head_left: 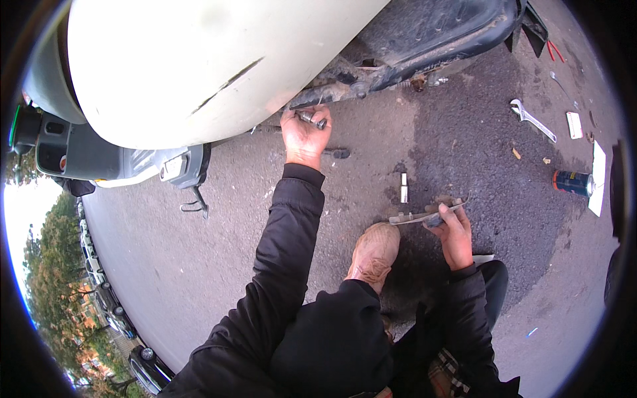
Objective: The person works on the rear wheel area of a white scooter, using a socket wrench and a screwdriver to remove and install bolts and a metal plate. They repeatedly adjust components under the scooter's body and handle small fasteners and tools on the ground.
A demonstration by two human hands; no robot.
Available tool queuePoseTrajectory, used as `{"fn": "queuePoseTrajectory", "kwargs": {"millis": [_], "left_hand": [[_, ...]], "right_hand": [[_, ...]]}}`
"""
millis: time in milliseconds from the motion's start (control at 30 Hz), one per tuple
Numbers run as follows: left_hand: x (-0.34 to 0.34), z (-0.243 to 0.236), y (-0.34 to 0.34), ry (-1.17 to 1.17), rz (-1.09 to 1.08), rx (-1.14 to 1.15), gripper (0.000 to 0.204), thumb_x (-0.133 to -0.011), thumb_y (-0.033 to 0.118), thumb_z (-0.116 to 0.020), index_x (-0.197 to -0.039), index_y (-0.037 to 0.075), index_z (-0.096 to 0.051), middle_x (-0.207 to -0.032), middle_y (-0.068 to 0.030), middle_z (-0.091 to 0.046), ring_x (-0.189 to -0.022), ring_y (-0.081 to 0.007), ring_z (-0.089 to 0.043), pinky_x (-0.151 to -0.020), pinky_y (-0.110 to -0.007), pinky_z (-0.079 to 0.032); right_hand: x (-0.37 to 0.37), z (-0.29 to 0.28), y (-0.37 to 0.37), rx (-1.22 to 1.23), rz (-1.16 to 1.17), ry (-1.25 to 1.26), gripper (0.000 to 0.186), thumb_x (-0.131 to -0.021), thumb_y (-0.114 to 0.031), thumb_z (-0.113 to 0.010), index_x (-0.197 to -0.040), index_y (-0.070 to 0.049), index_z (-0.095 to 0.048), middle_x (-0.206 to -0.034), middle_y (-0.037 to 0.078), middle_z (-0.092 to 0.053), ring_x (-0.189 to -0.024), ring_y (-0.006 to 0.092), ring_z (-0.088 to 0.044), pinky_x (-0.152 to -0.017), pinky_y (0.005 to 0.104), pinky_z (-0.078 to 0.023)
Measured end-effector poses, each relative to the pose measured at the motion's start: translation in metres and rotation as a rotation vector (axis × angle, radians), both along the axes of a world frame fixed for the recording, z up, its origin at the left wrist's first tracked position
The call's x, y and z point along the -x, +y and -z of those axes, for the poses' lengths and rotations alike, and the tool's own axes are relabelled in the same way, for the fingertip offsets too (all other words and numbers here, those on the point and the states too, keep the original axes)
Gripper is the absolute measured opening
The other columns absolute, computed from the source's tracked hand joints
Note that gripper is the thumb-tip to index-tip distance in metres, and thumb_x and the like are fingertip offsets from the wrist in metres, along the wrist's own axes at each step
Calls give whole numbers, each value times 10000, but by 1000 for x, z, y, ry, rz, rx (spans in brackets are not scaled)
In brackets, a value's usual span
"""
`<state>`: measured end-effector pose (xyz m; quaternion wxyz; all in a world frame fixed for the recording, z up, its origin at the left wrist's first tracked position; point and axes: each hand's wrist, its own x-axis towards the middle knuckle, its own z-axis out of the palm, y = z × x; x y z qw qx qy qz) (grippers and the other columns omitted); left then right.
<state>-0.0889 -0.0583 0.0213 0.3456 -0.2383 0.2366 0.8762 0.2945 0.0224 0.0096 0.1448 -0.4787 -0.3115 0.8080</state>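
Palm up under the edge of a scooter's pale body panel [179, 73], my left hand [305, 138] has its fingers curled around a short dark metal cylinder [318, 122]. Its fingertips reach up beside the grimy underside, and what they touch there is hidden. My right hand [454, 239] pinches a dirty, long, thin grey plate [411, 217] between thumb and fingers, low over the ground. The plate's near end lies beside the toe of my tan shoe [375, 255]. Just beyond it a shiny silver socket [404, 188] rests on the asphalt.
An adjustable wrench [533, 121], red-handled pliers [556, 51], a small white box [574, 125] and a dark spray can [572, 183] lie at the right, the can beside a white sheet [598, 179]. The scooter's kickstand [196, 202] juts out at left. Parked cars [147, 367] line the far left.
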Motion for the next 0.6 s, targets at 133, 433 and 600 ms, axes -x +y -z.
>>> {"fn": "queuePoseTrajectory", "kwargs": {"millis": [133, 433, 600], "left_hand": [[-8, -8, -2, -33, -32, 52, 397, -1069, 379, -426, -951, 47, -608, -859, -76, -607, -708, -212, -481, -579, -298, -410], [-32, -27, -22, 132, 51, -133, 505, -867, 502, -758, -1001, 33, -627, -1105, -60, -682, -1348, -253, -505, -622, -273, -377], [-26, -29, -15, 113, 58, -87, 435, -926, 371, -777, -1075, 7, -590, -852, -36, -562, -1087, -236, -548, -636, -262, -412]], "right_hand": [[1, -1, 1, -7, 5, -5, 397, -1006, -221, -687, -1344, -44, -576, -1177, 94, -661, -1112, 214, -656, -922, 407, -559], [2, 3, 0, -4, -23, -37, 405, -997, -231, -699, -1347, -62, -587, -1160, 80, -676, -1074, 190, -667, -891, 372, -554], [2, 4, 0, -21, -28, -53, 395, -1012, -234, -674, -1353, -57, -581, -1172, 95, -685, -1080, 198, -672, -909, 381, -554]]}}
